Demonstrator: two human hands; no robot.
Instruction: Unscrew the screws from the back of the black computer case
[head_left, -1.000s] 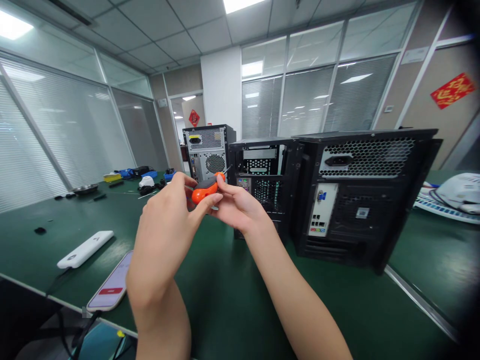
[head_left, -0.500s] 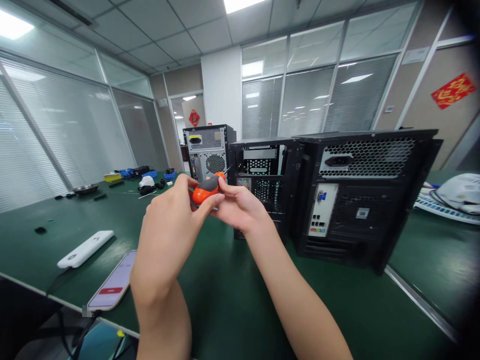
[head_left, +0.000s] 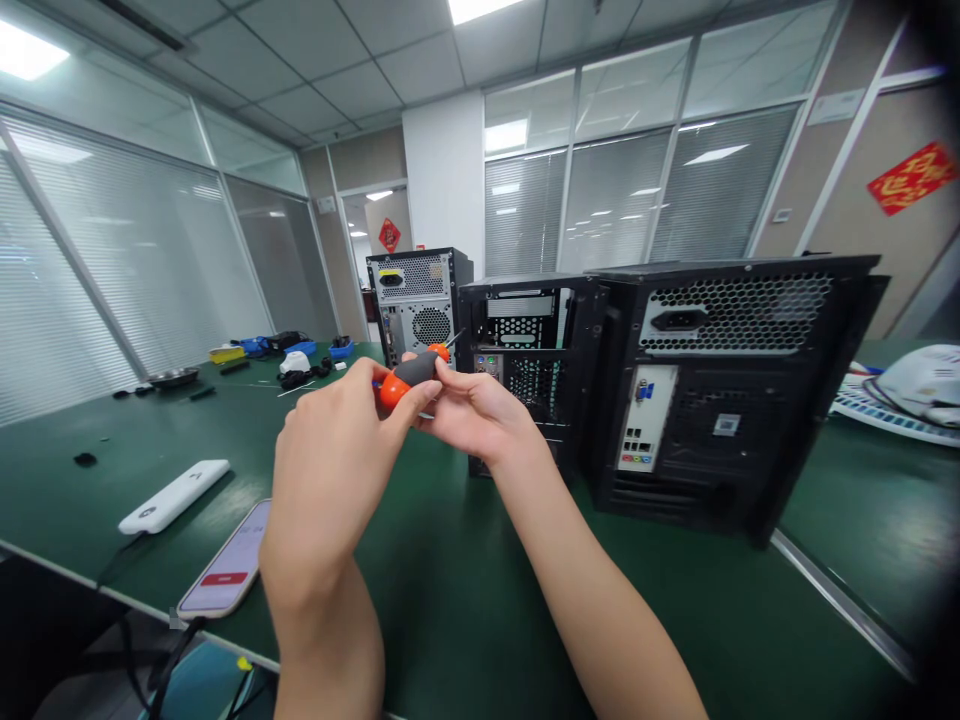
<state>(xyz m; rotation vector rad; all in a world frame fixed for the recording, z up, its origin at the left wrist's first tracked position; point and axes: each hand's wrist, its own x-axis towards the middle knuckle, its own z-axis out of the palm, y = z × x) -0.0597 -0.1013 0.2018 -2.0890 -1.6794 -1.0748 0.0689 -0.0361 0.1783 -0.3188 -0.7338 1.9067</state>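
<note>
Both my hands are closed on a screwdriver (head_left: 416, 369) with an orange and grey handle, held up above the table. My left hand (head_left: 345, 425) grips the butt end of the handle with thumb and fingers. Near the front end, my right hand (head_left: 480, 412) pinches it with the thumb on top; its other fingers are partly hidden beneath. The thin metal shaft points up and to the right, before an open black computer case (head_left: 587, 330). Whether the tip touches the case cannot be made out.
A second black computer case (head_left: 739, 420) stands at right, and another computer tower (head_left: 418, 300) stands behind. On the green table (head_left: 457, 600) at left lie a phone (head_left: 225, 565) and a white power bank (head_left: 174, 497). A metal dish (head_left: 174, 377) and small parts lie farther back.
The screwdriver handle has turned a little in my hands: more grey and less orange faces me now. My left hand has shifted slightly. The cases stay put.
</note>
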